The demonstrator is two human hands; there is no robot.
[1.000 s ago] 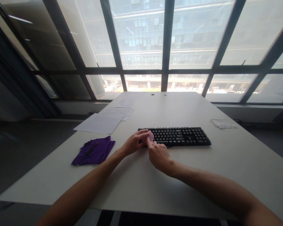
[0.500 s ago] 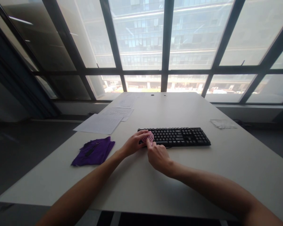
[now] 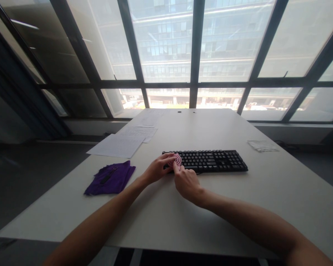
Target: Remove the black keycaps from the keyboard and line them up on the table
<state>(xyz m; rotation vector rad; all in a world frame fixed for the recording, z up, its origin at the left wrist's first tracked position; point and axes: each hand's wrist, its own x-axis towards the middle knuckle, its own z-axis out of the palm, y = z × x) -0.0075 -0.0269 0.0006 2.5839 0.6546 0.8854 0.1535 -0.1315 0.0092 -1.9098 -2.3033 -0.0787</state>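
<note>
l hand (image 3: 157, 167) clamped on pink ringed thing (image 3: 178, 159) at l end of keyboard (image 3: 213, 159); r hand (image 3: 187, 181) has index finger against it, can't tell if it grips anything. risk: hard r push w/ loose l grip could tip it onto keys.

- White table (image 3: 161, 221);
- on it, a black keyboard (image 3: 213, 161);
- purple cloth (image 3: 115, 183), left;
- papers (image 3: 118, 145), partly overlapping, beyond the cloth;
- pale, flat packet (image 3: 263, 145), right
</note>
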